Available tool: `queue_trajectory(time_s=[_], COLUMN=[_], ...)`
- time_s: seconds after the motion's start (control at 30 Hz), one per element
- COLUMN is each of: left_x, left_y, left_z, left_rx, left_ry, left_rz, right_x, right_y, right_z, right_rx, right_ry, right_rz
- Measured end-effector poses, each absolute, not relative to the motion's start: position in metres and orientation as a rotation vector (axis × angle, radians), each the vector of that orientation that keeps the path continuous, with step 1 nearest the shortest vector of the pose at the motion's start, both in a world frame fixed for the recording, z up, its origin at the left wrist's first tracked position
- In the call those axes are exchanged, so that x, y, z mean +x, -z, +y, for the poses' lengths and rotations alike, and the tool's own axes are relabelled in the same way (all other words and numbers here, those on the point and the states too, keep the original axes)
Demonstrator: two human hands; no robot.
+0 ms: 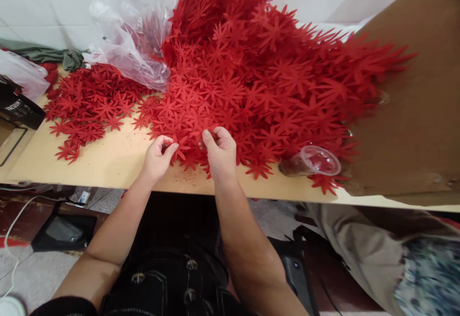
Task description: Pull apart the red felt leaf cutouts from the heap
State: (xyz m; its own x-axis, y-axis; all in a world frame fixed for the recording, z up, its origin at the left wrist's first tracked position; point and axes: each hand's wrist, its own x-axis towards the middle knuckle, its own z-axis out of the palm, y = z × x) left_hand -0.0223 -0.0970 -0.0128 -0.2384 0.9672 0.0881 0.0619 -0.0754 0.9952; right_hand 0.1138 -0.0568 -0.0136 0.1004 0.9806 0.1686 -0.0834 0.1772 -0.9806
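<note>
A large heap of red artificial flower pieces (pixel 230 76), flat and star-shaped with several narrow petals, covers the middle of the table. At its front edge my left hand (pixel 160 157) is closed, thumb and fingertips pinched at the petal of one red flower piece (pixel 182 149). Just to the right, my right hand (pixel 222 152) is closed too, with a bit of red (pixel 212 128) showing at its thumb and fingertips. Most of what the right fingers grip is hidden behind them. Both hands are just above the table, a short way apart.
A smaller pile of red pieces (pixel 91 100) lies to the left, beside a clear plastic bag (pixel 132 43). On the right, a clear plastic cup (pixel 319 160) lies tilted near a large cardboard sheet (pixel 413 95). A black box (pixel 19 103) stands far left. Another person's leg (pixel 362 239) is at lower right.
</note>
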Motion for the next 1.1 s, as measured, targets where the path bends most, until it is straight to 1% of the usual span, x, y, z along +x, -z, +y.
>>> queue_trajectory(time_s=[0.17,0.23,0.37,0.5,0.6,0.77,0.87,0.9,1.0,1.1], left_x=[-0.022,-0.023,-0.022,-0.027,-0.046,-0.111,-0.150,-0.159,-0.176,-0.183], left_y=[0.023,0.024,0.023,0.026,0.021,0.002,0.002,0.004,0.014,0.019], left_z=[-0.097,-0.097,-0.097,-0.094,-0.088,-0.068,-0.056,-0.053,-0.049,-0.048], left_rx=[1.260,1.294,1.293,1.340,1.458,1.857,1.830,1.809,1.845,1.888], left_ry=[-1.344,-1.296,-1.215,-1.224,-1.222,-1.067,-0.905,-0.835,-0.783,-0.876], left_rz=[1.508,1.560,1.568,1.533,1.626,2.189,2.454,2.497,2.490,2.446], right_x=[0.114,0.112,0.103,0.098,0.099,0.102,0.103,0.103,0.107,0.112], right_y=[0.017,0.015,0.014,0.019,0.023,0.028,0.027,0.026,0.022,0.016], right_z=[-0.058,-0.063,-0.073,-0.076,-0.072,-0.067,-0.068,-0.069,-0.071,-0.073], right_rx=[-1.172,-1.148,-1.044,-1.078,-1.100,-1.100,-1.093,-1.087,-1.076,-1.101], right_ry=[-0.485,-0.364,-0.413,-0.512,-0.418,-0.239,-0.160,-0.129,-0.037,0.008], right_rz=[-1.549,-1.657,-1.850,-1.923,-1.913,-1.934,-1.904,-1.891,-1.860,-1.822])
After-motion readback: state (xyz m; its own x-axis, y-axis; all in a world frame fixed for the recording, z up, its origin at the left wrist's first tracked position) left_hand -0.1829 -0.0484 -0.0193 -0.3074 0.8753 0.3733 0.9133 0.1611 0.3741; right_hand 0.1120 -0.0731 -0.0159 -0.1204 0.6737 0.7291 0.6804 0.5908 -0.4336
